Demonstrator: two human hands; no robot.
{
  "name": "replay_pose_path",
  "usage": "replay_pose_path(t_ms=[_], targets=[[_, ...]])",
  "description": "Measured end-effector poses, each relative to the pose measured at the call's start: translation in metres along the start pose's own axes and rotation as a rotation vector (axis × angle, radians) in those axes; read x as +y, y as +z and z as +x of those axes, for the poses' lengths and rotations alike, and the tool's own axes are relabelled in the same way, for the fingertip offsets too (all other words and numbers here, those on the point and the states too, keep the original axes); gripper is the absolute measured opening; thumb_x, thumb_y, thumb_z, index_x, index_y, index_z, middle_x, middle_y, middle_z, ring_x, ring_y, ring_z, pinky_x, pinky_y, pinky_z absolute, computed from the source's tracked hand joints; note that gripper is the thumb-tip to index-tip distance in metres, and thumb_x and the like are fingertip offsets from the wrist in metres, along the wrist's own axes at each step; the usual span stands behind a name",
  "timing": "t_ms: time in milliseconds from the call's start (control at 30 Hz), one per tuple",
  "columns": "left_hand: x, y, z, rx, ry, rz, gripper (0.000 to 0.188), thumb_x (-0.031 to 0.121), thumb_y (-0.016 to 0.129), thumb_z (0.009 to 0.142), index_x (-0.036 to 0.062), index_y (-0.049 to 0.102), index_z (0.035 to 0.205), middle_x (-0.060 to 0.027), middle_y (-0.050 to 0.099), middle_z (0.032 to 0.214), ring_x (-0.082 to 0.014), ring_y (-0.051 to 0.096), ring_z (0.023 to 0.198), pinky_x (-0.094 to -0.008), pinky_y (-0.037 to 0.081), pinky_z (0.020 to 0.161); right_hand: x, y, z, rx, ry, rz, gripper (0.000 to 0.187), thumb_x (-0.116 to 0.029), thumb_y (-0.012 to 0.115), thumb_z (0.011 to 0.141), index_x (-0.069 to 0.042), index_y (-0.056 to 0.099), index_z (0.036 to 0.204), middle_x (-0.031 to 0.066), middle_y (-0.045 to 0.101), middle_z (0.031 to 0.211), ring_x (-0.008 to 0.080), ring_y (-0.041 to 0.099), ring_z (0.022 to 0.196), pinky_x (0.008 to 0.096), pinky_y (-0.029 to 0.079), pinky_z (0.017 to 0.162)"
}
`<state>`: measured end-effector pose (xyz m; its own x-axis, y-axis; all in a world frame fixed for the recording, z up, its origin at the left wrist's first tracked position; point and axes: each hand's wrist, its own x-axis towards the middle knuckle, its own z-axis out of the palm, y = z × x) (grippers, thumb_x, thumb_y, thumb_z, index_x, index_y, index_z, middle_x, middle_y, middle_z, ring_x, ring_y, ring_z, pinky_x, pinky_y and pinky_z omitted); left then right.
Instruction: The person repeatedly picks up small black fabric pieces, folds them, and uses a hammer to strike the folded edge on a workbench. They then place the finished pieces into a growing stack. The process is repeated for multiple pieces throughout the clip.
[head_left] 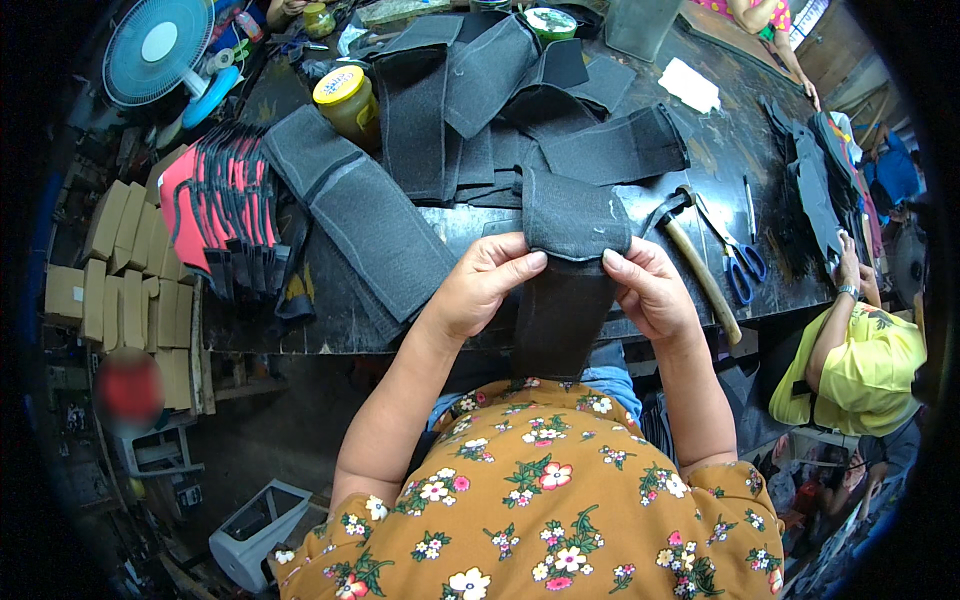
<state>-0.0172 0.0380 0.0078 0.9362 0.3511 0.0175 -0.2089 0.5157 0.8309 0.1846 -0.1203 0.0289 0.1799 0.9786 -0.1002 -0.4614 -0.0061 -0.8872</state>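
Both hands pinch a dark grey strip of fabric (575, 210) at the table's front edge. My left hand (490, 278) grips its left edge between thumb and fingers, and my right hand (655, 285) does the same on the right. The upper part lies folded on the table; a darker length hangs down toward my lap. Just beyond are several similar dark fabric pieces (490, 80) in a loose heap. To the left lies a long grey fabric strip (385, 225). A hammer (705, 270) with a wooden handle and blue-handled scissors (740, 262) rest right of my right hand.
A yellow-lidded jar (347, 105) stands beside the heap. Pink and black cut pieces (220, 205) are stacked at the left, near cardboard boxes (130, 230) and a blue fan (158, 45). At the right a person in a yellow shirt (860, 365) handles black pieces (805, 175).
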Motion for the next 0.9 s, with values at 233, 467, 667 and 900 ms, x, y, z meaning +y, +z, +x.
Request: replay_pose_path(t_ms=[233,467,667,900], targets=[[-0.015,0.035,0.011,0.292,0.361,0.294,0.110,0.005,0.087,0.090,0.0010,0.010,0.169,-0.0191,0.069,0.131,-0.0223,0.070,0.119,-0.0345,0.056,0.103,0.011,0.002,0.003,0.084,-0.089,-0.255,0.022,-0.019,0.069,0.107,-0.001,0.075,0.119,0.0007,0.077,0.109,0.0065,0.067,0.098,0.0261,0.054,0.090],[-0.030,0.022,0.023,0.518,0.386,0.702,0.096,0.000,0.081,0.090,0.0115,0.027,0.169,-0.0107,0.070,0.104,-0.0145,0.065,0.073,-0.0306,0.055,0.071,0.011,-0.024,-0.008,0.084,0.033,-0.581,0.020,-0.015,0.065,0.109,0.000,0.074,0.117,0.0009,0.073,0.094,0.0080,0.068,0.087,0.0251,0.053,0.080],[-0.036,0.009,0.019,0.445,0.492,1.024,0.032,-0.001,0.066,0.101,0.0043,0.072,0.132,-0.0145,0.076,0.117,-0.0242,0.072,0.101,-0.0329,0.055,0.086,-0.002,-0.071,-0.048,0.574,-0.455,-1.560,0.045,-0.006,0.074,0.094,0.001,0.065,0.138,0.0208,0.069,0.123,0.0394,0.066,0.117,0.0443,0.051,0.108],[-0.030,-0.002,0.021,0.365,0.383,1.201,0.033,0.001,0.066,0.099,0.0039,0.074,0.131,-0.0173,0.077,0.118,-0.0255,0.074,0.096,-0.0358,0.056,0.089,0.003,-0.122,-0.084,0.690,-0.236,-1.657,0.029,-0.009,0.070,0.100,-0.002,0.065,0.128,0.0205,0.065,0.113,0.0428,0.064,0.105,0.0482,0.052,0.092]])
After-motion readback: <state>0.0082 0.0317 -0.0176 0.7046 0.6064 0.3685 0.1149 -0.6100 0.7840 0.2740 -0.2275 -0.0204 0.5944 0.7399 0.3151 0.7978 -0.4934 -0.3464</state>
